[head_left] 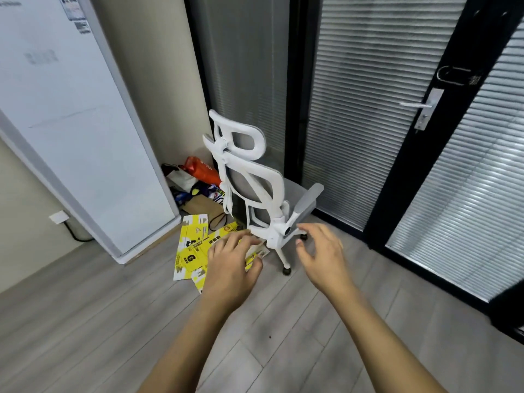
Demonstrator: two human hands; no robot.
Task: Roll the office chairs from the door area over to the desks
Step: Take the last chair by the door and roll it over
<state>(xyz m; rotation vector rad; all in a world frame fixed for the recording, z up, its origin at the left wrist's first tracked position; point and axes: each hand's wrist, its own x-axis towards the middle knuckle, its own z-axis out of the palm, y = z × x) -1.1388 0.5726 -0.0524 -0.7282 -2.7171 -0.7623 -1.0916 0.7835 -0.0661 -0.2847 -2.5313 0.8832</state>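
A white-framed office chair [256, 191] with grey mesh back, headrest and grey seat stands in the corner beside the glass door, its back turned toward me. My left hand [231, 263] is stretched out in front of the chair's lower back, fingers spread and relaxed, holding nothing. My right hand [321, 255] is extended just right of the chair's rear joint, fingers loosely bent, empty. Neither hand visibly touches the chair. The chair's casters [287, 270] rest on the wood floor.
Yellow flattened cartons [192, 245] lie on the floor left of the chair. Bags and an orange item [200, 170] fill the corner. A tall white panel [85, 131] leans at left. A black-framed glass door with handle [419, 106] and blinds stands at right.
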